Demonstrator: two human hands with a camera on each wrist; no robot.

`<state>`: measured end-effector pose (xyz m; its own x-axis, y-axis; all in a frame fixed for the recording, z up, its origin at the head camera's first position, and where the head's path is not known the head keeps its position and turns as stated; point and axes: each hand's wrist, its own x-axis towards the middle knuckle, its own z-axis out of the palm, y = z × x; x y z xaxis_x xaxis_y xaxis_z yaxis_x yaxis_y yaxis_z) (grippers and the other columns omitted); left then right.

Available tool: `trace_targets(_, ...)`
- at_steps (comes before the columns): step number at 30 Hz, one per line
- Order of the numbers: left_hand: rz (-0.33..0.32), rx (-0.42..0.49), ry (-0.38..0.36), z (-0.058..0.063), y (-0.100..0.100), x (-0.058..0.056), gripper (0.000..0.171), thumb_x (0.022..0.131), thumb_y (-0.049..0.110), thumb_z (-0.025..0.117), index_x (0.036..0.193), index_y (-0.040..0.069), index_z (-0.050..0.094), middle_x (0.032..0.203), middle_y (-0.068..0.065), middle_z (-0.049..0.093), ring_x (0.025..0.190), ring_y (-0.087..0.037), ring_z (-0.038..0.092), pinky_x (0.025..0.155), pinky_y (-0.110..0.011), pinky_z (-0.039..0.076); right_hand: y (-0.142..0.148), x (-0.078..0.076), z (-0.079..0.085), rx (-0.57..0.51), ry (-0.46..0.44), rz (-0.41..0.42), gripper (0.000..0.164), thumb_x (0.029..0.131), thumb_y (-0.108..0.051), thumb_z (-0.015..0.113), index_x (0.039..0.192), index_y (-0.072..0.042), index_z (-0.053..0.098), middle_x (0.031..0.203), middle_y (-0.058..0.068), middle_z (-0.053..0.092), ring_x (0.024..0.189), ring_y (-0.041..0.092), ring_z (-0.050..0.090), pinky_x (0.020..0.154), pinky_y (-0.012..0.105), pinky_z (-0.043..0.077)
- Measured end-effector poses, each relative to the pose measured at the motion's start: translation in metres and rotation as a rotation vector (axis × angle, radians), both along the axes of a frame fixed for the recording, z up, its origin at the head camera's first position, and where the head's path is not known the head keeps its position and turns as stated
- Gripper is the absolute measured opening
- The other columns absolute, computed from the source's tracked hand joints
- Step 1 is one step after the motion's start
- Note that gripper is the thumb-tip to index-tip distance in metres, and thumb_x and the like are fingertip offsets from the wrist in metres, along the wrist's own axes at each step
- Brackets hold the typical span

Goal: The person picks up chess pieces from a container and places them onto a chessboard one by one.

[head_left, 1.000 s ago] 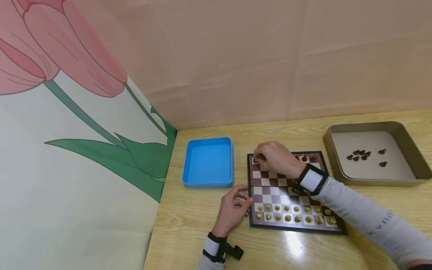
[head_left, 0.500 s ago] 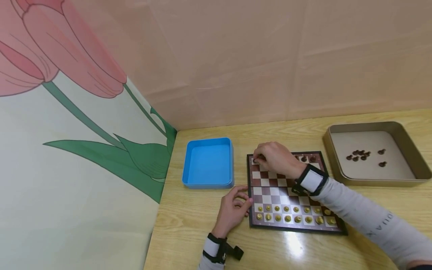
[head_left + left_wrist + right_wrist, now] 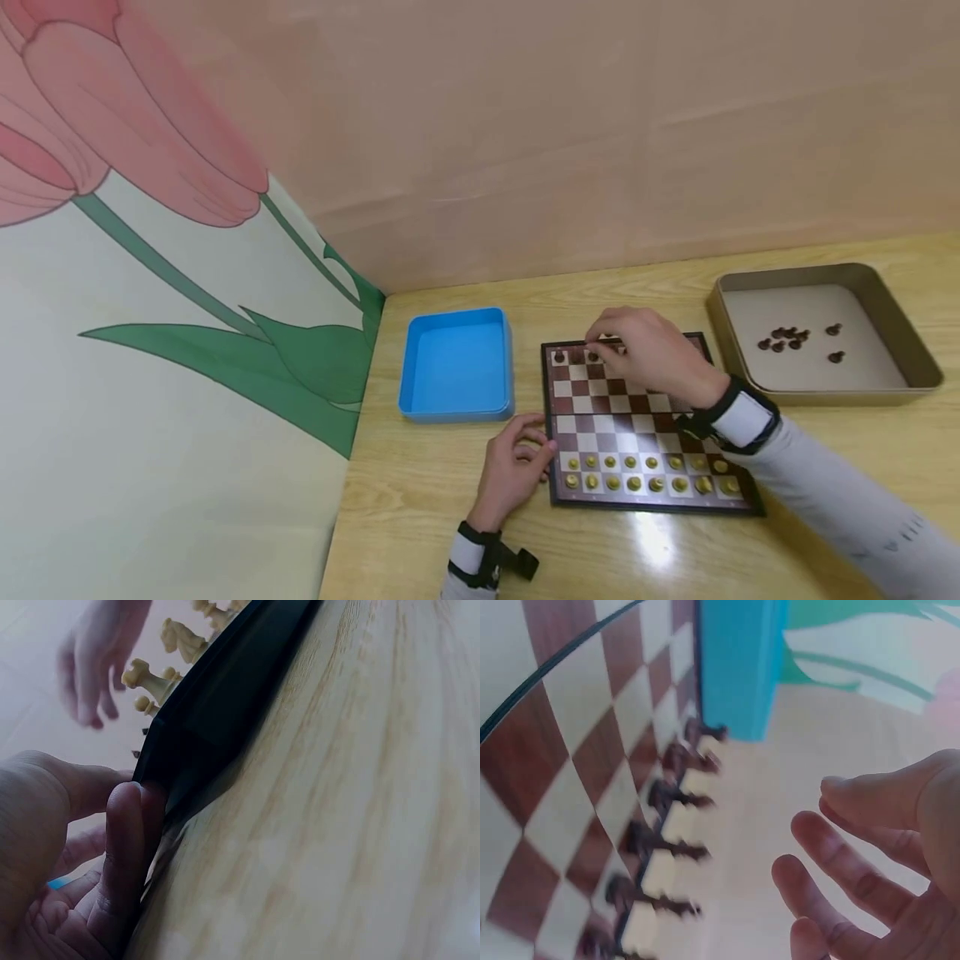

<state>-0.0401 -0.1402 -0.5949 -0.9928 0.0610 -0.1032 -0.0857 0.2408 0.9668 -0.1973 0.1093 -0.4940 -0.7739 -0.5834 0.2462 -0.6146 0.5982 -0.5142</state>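
Observation:
A folding chessboard (image 3: 584,423) lies on the table with two rows of gold chess pieces (image 3: 657,483) along its near side. Dark chess pieces (image 3: 667,846) stand in a row along the far edge; the right hand covers part of that row in the head view. My left hand (image 3: 510,471) holds the board's left edge, thumb and fingertips against the black rim (image 3: 202,727). Above the far row is my right hand (image 3: 660,354), its fingers (image 3: 847,862) loosely bent and apart from the pieces. Nothing shows between them in the right wrist view.
Left of the board sits a blue tray (image 3: 457,414), with nothing seen inside. A tan metal tin (image 3: 840,393) at the right holds several dark pawns (image 3: 783,337). Behind the wooden table (image 3: 420,517) rises a pinkish wall covering (image 3: 525,167).
My right hand has left the dark piece at the far left corner and moved right, uncovering that corner's pieces. The left hand keeps its place on the board's edge. The head view shifted slightly.

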Motion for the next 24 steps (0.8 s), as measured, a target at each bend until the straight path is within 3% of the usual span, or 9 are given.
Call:
trace_targets(3,0.005,-0.005,-0.006,0.0,-0.003,0.001,0.041,0.102,0.026,0.076,0.141,0.022,0.065,0.101,0.001,0.073,0.068,-0.008,0.072,0.058,-0.032,0.066,0.017,0.006,0.006,-0.017,0.022,-0.039,0.011,0.099,-0.014,0.077,0.109,-0.013,0.081,0.111,0.006,0.078,0.083,0.015,0.071,0.063,0.032,0.059)
trace_targets(9,0.005,-0.001,-0.001,0.001,-0.007,0.001,0.041,0.102,0.026,0.077,0.141,0.02,0.065,0.101,0.001,0.073,0.068,-0.008,0.072,0.058,-0.033,0.066,0.059,0.016,0.013,-0.091,0.087,-0.162,0.014,0.098,-0.012,0.078,0.111,-0.009,0.08,0.111,0.01,0.079,0.088,0.024,0.074,0.07,0.043,0.06)
trace_targets(12,0.008,-0.002,-0.005,0.002,-0.007,0.001,0.041,0.102,0.024,0.076,0.14,0.019,0.065,0.101,0.0,0.073,0.067,-0.008,0.072,0.058,-0.033,0.066,0.08,0.019,0.014,-0.102,0.118,-0.24,0.016,0.096,-0.012,0.079,0.112,-0.009,0.08,0.108,0.011,0.079,0.086,0.023,0.07,0.068,0.034,0.054)
trace_targets(18,0.02,-0.007,-0.022,0.004,-0.01,0.005,0.04,0.102,0.023,0.076,0.14,0.019,0.065,0.102,-0.002,0.073,0.067,-0.008,0.072,0.058,-0.033,0.066,0.115,0.012,0.0,-0.163,0.224,-0.329,0.02,0.087,-0.004,0.085,0.107,-0.008,0.082,0.099,0.012,0.081,0.07,0.003,0.058,0.063,0.008,0.04)
trace_targets(21,0.021,-0.012,-0.028,0.004,-0.012,0.005,0.04,0.102,0.022,0.076,0.14,0.021,0.065,0.102,-0.001,0.073,0.067,-0.008,0.072,0.058,-0.033,0.067,0.127,0.009,-0.002,-0.164,0.226,-0.366,0.019,0.087,-0.005,0.085,0.105,-0.007,0.082,0.095,0.013,0.08,0.067,-0.006,0.052,0.057,0.006,0.04)
trace_targets(24,0.026,-0.01,-0.021,0.005,-0.014,0.004,0.041,0.102,0.021,0.076,0.141,0.02,0.065,0.101,-0.002,0.074,0.067,-0.01,0.072,0.057,-0.033,0.066,0.137,0.006,-0.001,-0.156,0.183,-0.398,0.016,0.091,-0.009,0.082,0.107,-0.007,0.082,0.099,0.015,0.08,0.073,-0.015,0.05,0.059,0.004,0.041)
